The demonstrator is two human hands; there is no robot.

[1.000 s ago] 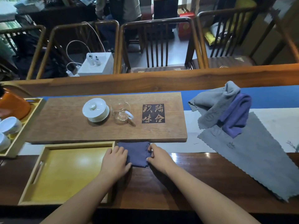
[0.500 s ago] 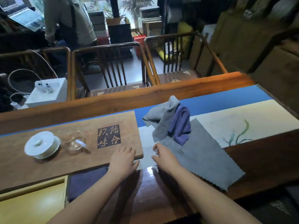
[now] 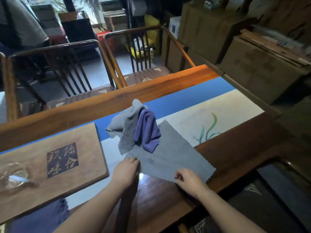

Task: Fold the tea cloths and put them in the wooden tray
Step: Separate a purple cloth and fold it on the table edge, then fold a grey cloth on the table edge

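A large grey tea cloth [image 3: 170, 155] with zigzag edges lies flat on the table, right of the wooden board. A crumpled light grey cloth [image 3: 125, 128] and a purple cloth [image 3: 148, 132] are heaped on its far corner. My left hand [image 3: 125, 170] holds the flat cloth's near-left corner. My right hand [image 3: 189, 179] pinches its front edge further right. A folded dark blue cloth [image 3: 42, 216] lies at the bottom left, below the board. The wooden tray is out of view.
A wooden board [image 3: 50, 165] with carved characters carries a glass pitcher [image 3: 14, 175] at the left edge. A blue and cream runner [image 3: 210, 111] covers the table. Wooden chairs [image 3: 134, 52] stand behind the table; cardboard boxes [image 3: 262, 64] are at the right.
The view has swung right, away from the tray. Both hands left the folded blue cloth, moved right and took hold of the flat grey cloth's near edge.
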